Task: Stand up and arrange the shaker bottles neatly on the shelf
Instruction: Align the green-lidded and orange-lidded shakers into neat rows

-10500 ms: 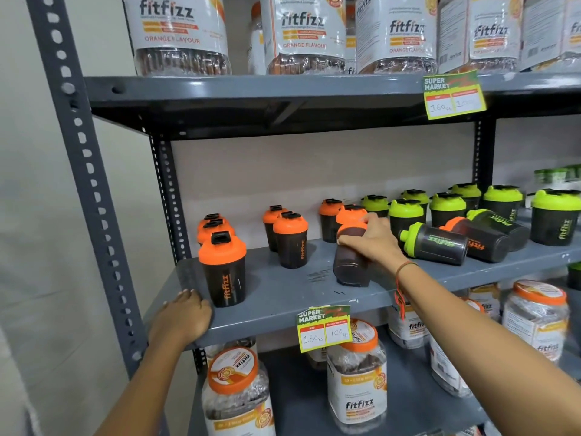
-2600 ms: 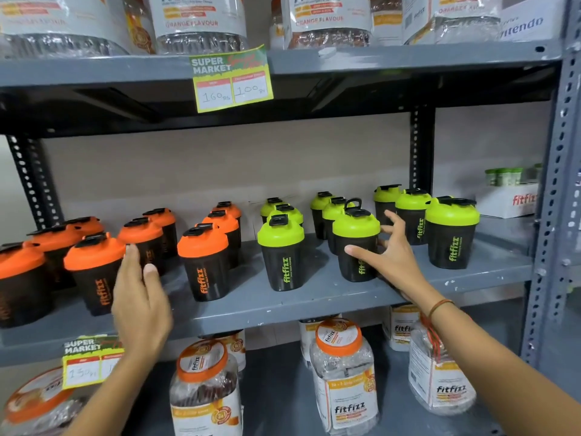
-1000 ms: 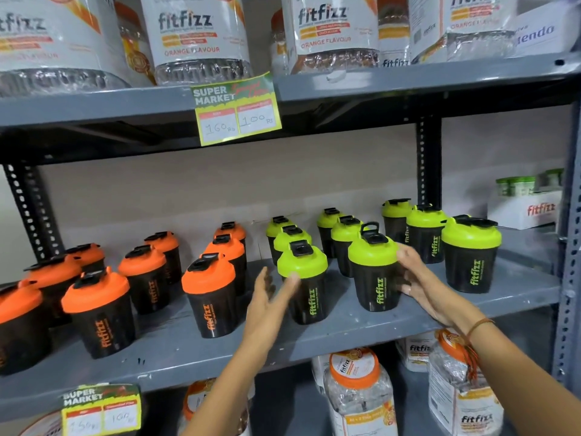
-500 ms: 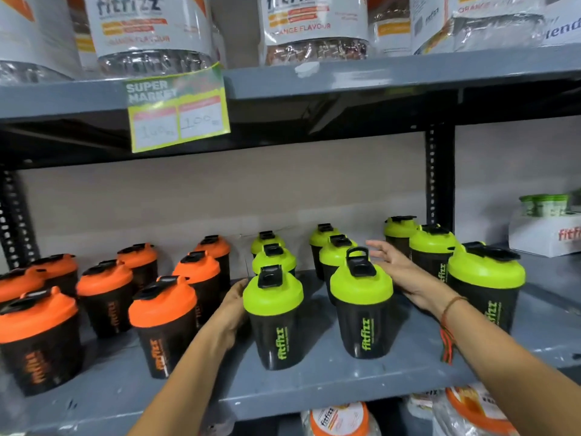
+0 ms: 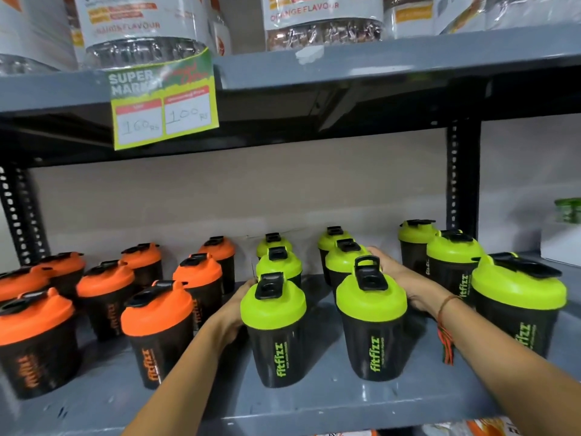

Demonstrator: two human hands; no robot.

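Black shaker bottles stand upright in rows on the grey shelf (image 5: 314, 404): orange-lidded ones (image 5: 157, 328) on the left, green-lidded ones (image 5: 452, 262) on the right. My left hand (image 5: 234, 306) wraps the left side of the front-left green bottle (image 5: 273, 332), its fingers hidden behind the bottle. My right hand (image 5: 405, 286) cups the right and back side of the neighbouring front green bottle (image 5: 371, 328). Its fingertips reach the green bottle (image 5: 344, 265) behind. Another large green bottle (image 5: 518, 309) stands just right of my right wrist.
The shelf above (image 5: 377, 64) holds big fitfizz jars and carries a hanging price tag (image 5: 163, 105). Black perforated uprights (image 5: 462, 177) stand at the back. A white box (image 5: 562, 247) sits at the far right. Jars show below the shelf edge.
The view has closed in on the shelf. My left hand moved from beside the front-left green bottle to wrap it. My right hand drew in against the second front green bottle.
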